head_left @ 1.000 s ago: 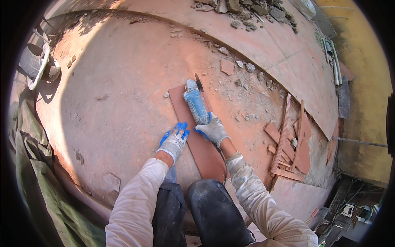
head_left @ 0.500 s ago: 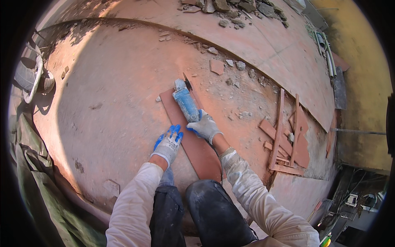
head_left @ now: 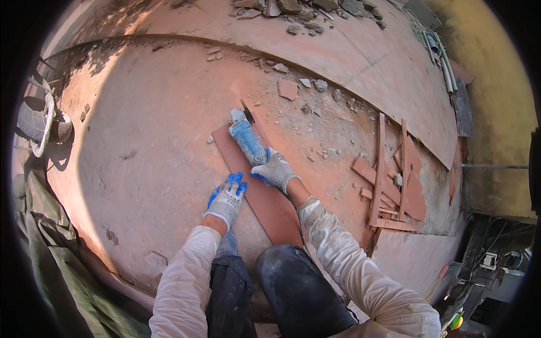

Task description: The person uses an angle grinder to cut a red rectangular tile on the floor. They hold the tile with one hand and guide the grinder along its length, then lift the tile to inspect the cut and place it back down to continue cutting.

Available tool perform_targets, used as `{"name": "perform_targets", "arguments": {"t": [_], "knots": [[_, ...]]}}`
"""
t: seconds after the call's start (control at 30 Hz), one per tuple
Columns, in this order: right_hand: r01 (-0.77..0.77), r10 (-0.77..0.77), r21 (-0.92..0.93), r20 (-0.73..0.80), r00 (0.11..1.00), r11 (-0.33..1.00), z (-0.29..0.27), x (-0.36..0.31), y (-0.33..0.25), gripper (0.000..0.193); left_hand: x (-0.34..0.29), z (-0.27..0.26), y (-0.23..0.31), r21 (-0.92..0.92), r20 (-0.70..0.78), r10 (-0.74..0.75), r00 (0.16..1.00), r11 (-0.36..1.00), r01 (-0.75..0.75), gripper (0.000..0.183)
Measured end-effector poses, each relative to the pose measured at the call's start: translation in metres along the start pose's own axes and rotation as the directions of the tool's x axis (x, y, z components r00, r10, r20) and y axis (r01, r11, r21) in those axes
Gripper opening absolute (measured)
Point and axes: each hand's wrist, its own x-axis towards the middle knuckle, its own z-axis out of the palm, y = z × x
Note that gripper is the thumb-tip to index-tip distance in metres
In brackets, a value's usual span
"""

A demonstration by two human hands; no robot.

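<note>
— How many tools and slabs were there, by your count?

— One blue angle grinder (head_left: 246, 141), its disc at the far end, and one long reddish tile (head_left: 265, 197) lying flat on the dusty red floor (head_left: 141, 141). To the right lay a heap of cut tile strips (head_left: 394, 180); I could not count them exactly. Rubble (head_left: 304, 11) was scattered along the far edge.

— And the hands?

— Two, both in grey gloves with blue palms. The right hand (head_left: 276, 170) was closed around the rear of the grinder's body, fingers wrapped tight. The left hand (head_left: 226, 197) lay flat, fingers spread, holding nothing, pressed on the floor against the tile's left edge.

— Where did the grinder sit against the grip?

— It stretched away from the right hand towards the tile's far end, the disc right at the tile's far corner. The tile ran back between both hands to the person's knees.
</note>
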Motion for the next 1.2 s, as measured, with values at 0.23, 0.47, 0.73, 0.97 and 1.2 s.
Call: {"name": "perform_targets", "arguments": {"t": [0.23,0.47,0.73,0.97,1.2], "knots": [[0.052,-0.054,-0.043,-0.040,0.998,0.998,0.003,0.003,0.010,0.058,0.003,-0.016,0.019,0.061,0.072,-0.042,0.997,0.997,0.037,0.081],[0.016,-0.016,0.001,0.011,1.000,1.000,0.001,-0.001,0.015,0.059,0.015,-0.023,0.047,0.044,0.090,-0.183,0.979,0.983,0.179,0.116],[0.040,-0.040,0.058,-0.015,0.999,0.998,0.003,-0.008,0.018,0.058,0.013,-0.012,0.058,0.007,-0.005,-0.238,0.971,0.971,0.238,0.131],[0.055,-0.054,0.019,-0.054,0.997,0.998,0.010,-0.011,0.022,0.061,0.018,-0.007,0.063,0.143,0.011,-0.230,0.973,0.964,0.226,0.128],[0.051,-0.051,0.018,0.000,0.999,0.999,0.008,-0.011,0.019,0.067,0.016,-0.010,0.060,0.109,-0.027,-0.282,0.959,0.953,0.283,0.134]]}}
